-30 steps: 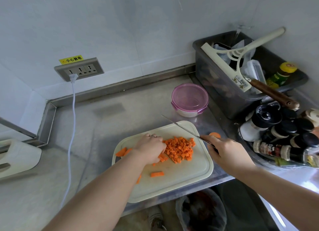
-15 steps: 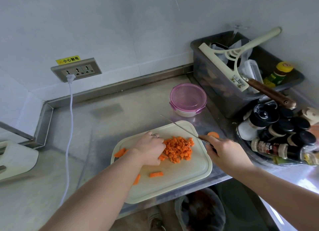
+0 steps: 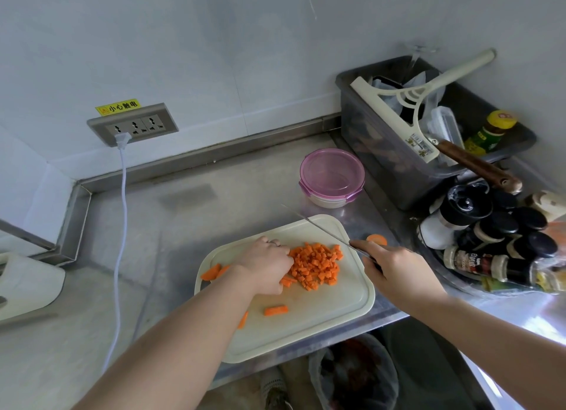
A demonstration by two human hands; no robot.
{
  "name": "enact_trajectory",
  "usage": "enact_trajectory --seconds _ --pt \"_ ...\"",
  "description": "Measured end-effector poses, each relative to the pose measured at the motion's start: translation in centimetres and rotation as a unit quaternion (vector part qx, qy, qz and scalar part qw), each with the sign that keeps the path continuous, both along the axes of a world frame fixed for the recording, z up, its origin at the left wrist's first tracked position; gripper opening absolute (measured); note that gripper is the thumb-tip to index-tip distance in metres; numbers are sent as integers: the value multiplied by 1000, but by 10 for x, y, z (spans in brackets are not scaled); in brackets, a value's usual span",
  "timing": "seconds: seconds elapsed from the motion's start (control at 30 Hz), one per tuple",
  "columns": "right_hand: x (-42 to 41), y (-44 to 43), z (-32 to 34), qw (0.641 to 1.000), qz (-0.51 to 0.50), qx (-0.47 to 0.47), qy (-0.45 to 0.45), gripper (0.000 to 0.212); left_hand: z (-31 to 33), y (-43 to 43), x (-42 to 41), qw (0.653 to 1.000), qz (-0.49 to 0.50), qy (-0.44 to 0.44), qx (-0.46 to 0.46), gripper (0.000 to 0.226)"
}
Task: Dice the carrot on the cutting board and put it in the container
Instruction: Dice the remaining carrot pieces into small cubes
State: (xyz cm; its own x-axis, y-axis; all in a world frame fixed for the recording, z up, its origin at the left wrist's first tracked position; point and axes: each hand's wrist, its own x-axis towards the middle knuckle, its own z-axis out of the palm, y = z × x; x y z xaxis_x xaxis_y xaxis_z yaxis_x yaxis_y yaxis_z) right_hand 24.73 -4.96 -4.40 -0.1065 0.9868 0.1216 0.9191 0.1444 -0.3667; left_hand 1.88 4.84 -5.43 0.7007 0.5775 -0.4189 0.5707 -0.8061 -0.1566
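A cream cutting board (image 3: 337, 311) lies on the steel counter. A pile of diced carrot (image 3: 317, 265) sits at its middle. My left hand (image 3: 263, 265) is curled over a few carrot strips (image 3: 288, 281) at the pile's left edge, holding them down. My right hand (image 3: 395, 268) grips the handle of a knife (image 3: 315, 225), whose thin blade slants up and away over the board's far corner. Loose carrot pieces lie at the board's left (image 3: 211, 271) and front (image 3: 275, 310). The round container (image 3: 332, 173) with a closed pink lid stands behind the board.
A carrot slice (image 3: 377, 239) lies on the counter right of the board. A grey bin (image 3: 382, 152) with utensils and a tray of spice bottles (image 3: 496, 244) crowd the right side. A white cable (image 3: 122, 213) hangs from the wall socket (image 3: 133, 124). A waste bin (image 3: 355, 376) stands below the counter edge.
Both hands keep nearly the same places on the board; the knife stays raised over the far corner. Only the view has shifted slightly.
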Motion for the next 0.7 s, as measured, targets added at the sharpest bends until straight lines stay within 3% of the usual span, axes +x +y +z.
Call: enact_trajectory --seconds 0.53,0.7 --pt "3 3 -9 1000 -15 -9 15 33 -2 -6 -3 1000 10 0 22 23" --pt "3 5 -8 1000 -11 -7 12 32 7 0 -7 997 61 -44 4 26"
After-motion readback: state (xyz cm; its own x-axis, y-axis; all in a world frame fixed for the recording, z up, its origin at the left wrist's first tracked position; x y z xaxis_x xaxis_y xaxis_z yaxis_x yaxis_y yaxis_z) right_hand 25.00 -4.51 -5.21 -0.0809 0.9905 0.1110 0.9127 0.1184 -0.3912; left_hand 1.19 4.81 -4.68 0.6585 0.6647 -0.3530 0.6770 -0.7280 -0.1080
